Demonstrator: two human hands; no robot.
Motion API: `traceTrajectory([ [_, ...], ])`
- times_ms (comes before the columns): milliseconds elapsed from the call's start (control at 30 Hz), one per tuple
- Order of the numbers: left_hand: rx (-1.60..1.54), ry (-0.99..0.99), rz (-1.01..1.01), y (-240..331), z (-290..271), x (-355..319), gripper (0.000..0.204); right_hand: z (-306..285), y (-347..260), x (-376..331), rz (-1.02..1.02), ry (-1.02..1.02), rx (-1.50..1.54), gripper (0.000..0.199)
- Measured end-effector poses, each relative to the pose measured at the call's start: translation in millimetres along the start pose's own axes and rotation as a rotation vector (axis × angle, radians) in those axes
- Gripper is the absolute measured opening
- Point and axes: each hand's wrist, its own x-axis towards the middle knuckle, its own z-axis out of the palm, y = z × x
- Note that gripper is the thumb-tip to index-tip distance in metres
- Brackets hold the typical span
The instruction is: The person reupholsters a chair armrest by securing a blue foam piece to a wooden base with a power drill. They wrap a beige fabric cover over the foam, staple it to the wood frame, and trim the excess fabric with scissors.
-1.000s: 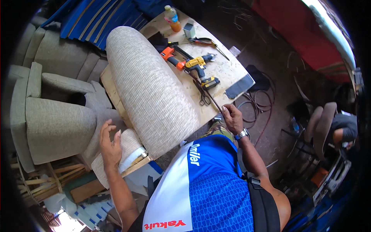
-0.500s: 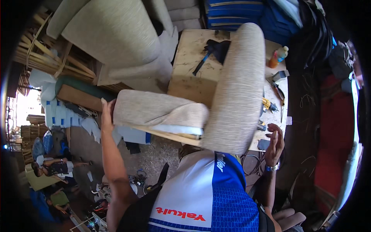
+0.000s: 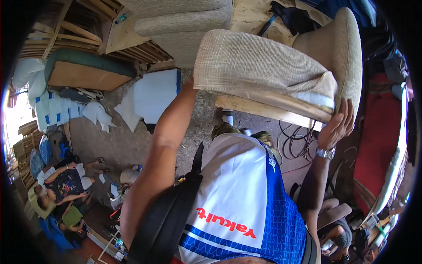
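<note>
A beige upholstered armchair section [image 3: 263, 59] stretches between my two hands, partly over the workbench. Its fabric hangs loose near the right corner, where white padding [image 3: 312, 99] and a bare wooden rail [image 3: 272, 105] show along the underside. At its left end my left hand [image 3: 190, 83] grips it, the fingers mostly hidden behind the fabric. Against the lower end of the rounded right armrest [image 3: 350, 57] my right hand [image 3: 336, 126] presses, thumb and fingers bent round the edge. A hammer [image 3: 267, 25] and black cloth [image 3: 295, 16] lie beyond it.
The pale wooden workbench [image 3: 248, 20] stands ahead, beside another beige upholstered piece [image 3: 182, 17]. Left of me are a green padded panel [image 3: 90, 66] and a white sheet [image 3: 154, 94]. Coiled hoses [image 3: 294, 143] lie on the floor. A person [image 3: 66, 185] sits at the lower left.
The armchair section has turned and shifted right in view. My right hand, apart from it before, now touches the armrest's lower end. My left hand keeps hold of the left end.
</note>
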Motion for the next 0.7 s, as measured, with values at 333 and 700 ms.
traceTrajectory([
  [333,0.83,-0.277,-0.037,-101,-60,-53,0.079,-13,87,-6,0.349,0.1,0.273,0.046],
  [700,1.085,-1.025,-0.21,-37,-72,-84,0.066,-25,42,4,0.394,-0.241,0.057,0.05],
])
